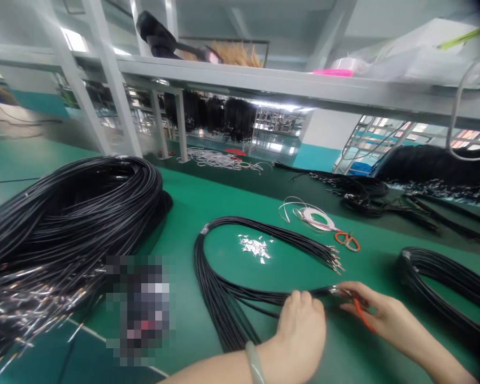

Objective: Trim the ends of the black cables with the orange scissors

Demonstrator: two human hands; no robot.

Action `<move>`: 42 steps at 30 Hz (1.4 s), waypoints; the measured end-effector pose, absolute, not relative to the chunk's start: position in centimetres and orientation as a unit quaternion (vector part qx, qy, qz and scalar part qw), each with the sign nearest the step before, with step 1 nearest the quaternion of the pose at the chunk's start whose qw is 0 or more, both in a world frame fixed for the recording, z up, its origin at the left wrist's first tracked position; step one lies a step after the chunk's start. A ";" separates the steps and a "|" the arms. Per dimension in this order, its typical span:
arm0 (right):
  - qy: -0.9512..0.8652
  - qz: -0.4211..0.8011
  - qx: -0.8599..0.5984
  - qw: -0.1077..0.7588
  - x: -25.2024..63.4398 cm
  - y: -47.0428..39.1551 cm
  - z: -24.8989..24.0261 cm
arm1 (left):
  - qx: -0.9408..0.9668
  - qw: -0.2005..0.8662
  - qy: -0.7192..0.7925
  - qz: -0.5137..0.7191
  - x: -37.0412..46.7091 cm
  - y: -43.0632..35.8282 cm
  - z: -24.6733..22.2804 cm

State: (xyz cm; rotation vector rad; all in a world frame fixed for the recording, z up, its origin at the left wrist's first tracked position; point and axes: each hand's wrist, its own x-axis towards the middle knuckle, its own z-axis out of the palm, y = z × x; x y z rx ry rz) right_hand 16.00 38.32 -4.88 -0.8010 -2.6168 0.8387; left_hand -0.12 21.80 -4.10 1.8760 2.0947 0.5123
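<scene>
My left hand (303,330), with a pale green bangle at the wrist, is closed round a bundle of thin black cables (260,293) low over the green table. My right hand (378,309) grips a small orange-handled hand tool (361,313). The tool's metal head meets the tips of the cables just right of my left hand; whether it is pliers or cutters I cannot make out. The bundle curves round to the left, and its other end, with bare tips, lies fanned out further back. Small white scraps (256,247) lie inside the curve.
A large heap of black cables (116,213) covers the left side. A coil of black cable (436,261) lies at the right. Orange-handled scissors (347,241) rest beside a white spool (319,219). A grey shelf (264,80) spans the back.
</scene>
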 end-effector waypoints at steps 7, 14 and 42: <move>-0.748 0.468 -0.360 0.302 15.2 36.8 -1.6 | 0.583 0.246 0.671 0.388 -0.3 21.0 -2.8; -0.666 0.543 -0.348 0.374 15.5 32.9 -3.4 | 0.393 0.525 0.510 0.557 1.0 22.0 -2.5; -0.864 0.406 -0.290 0.070 16.3 30.4 2.4 | 0.338 0.540 0.472 0.610 0.1 22.8 -0.5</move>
